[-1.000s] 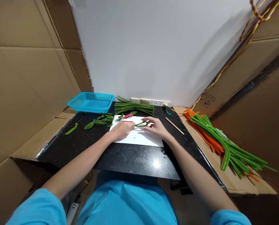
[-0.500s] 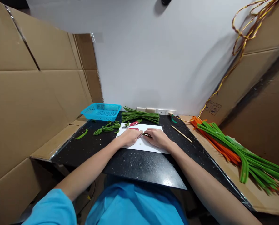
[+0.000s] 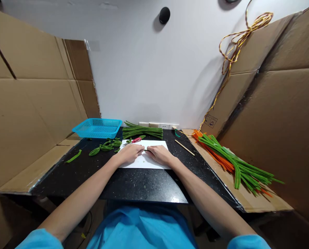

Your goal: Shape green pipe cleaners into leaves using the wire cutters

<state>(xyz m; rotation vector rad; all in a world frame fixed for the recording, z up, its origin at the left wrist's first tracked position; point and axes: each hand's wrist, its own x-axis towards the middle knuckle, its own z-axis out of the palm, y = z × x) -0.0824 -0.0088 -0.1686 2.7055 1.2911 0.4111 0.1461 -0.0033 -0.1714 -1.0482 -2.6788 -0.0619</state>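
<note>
My left hand point(image 3: 129, 152) and my right hand point(image 3: 158, 154) rest close together on a white sheet of paper point(image 3: 144, 162) on the black table point(image 3: 133, 183). Both have their fingers curled and pinched on a thin green pipe cleaner point(image 3: 145, 150), of which only a short dark piece shows between them. Red-handled scissors point(image 3: 136, 140) lie just beyond my left hand at the sheet's far edge.
Left of the paper lie several bent green pieces point(image 3: 106, 147) and one stray piece point(image 3: 73, 156). A blue basket point(image 3: 97, 127) stands at the back left, a bundle of green pipe cleaners point(image 3: 142, 131) at the back. A wooden stick point(image 3: 184, 147) lies right; green and orange pipe cleaners point(image 3: 229, 160) rest on cardboard.
My hands have drawn together, folding the green loop until it is almost hidden between them. The head camera has tilted up and shifted, showing more wall.
</note>
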